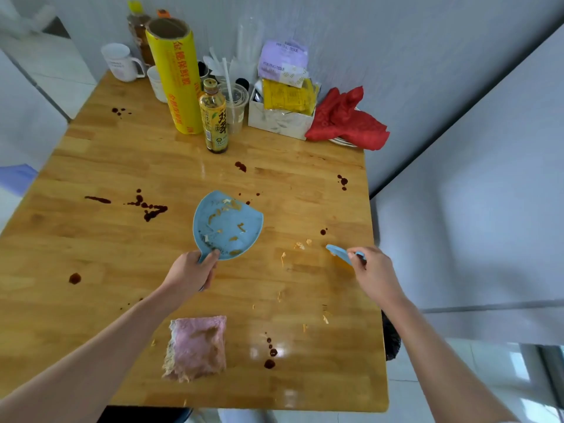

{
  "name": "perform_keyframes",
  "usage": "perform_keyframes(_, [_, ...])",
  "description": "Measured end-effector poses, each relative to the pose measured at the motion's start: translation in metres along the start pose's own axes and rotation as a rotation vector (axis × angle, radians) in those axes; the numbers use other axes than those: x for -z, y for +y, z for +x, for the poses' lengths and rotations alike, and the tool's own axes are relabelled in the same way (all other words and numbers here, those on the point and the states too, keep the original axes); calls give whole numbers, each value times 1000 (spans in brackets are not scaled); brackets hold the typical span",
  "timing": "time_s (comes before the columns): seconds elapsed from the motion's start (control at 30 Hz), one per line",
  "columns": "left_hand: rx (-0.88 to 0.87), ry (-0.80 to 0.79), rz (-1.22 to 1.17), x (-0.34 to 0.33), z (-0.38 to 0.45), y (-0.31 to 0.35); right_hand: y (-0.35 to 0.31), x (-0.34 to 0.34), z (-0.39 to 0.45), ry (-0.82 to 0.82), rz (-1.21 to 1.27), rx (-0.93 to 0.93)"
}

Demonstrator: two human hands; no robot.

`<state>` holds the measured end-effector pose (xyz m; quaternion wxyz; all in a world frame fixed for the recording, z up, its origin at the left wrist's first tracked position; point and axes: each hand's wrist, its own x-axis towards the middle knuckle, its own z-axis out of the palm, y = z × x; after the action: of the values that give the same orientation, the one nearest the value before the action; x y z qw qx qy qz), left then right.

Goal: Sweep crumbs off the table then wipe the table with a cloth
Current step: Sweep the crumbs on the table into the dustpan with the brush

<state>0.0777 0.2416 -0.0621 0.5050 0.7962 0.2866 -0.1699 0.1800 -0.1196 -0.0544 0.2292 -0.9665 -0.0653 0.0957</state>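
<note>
Blue plastic is what catches the eye from the head camera: a small dustpan (228, 225) held over the middle of the wooden table (100, 239), its handle wrapped in the curled fingers of the left hand (191, 271), with a scatter of pale crumbs already lying in its scoop. Off to the right, the right hand (374, 274) pinches the handle of a little blue brush (341, 253), its head near the table's right edge; whether the bristles touch the wood I cannot tell. Between pan and brush a few crumbs (300, 246) are on the wood, and more flecks trail toward the near right corner. So the sweeping looks partly done, I'd say: some has been gathered, but a fair bit is left on this side. The wiping seems not to have started. Dark sauce-like stains (149, 207) spot the table on the left, centre, near edge and far right, and the pink cloth (197, 348) lies folded and unheld near the front edge, just below the left forearm. At the back stand a yellow cling-film roll (177, 77), a tea bottle (213, 117), a white mug (120, 62) and a red bag (348, 120).
</note>
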Motion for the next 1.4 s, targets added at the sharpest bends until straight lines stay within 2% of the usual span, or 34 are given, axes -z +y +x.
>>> perform_keyframes(0.2, [33,19,-60,12,-20,-17,-34,-6,-20,-60,70,47])
perform_keyframes(0.43, [61,59,-51,18,-24,-38,-35,29,18,64,77,-16])
perform_keyframes(0.63, [70,93,-51,22,-25,-49,-59,-1,41,-51,-37,82])
perform_keyframes(0.87, [128,165,-61,43,-32,-70,-90,-27,26,-223,-5,201])
perform_keyframes(1.07, [159,193,-111,52,-45,-83,-106,-23,57,-82,-14,187])
perform_keyframes(1.17, [167,194,-127,51,-52,-91,-134,-39,62,-170,-7,207])
perform_keyframes(1.27, [178,202,-144,54,-58,-97,-157,-54,48,-304,-19,317])
perform_keyframes(1.4, [174,197,-143,58,-64,-103,-156,-56,17,-438,-19,355])
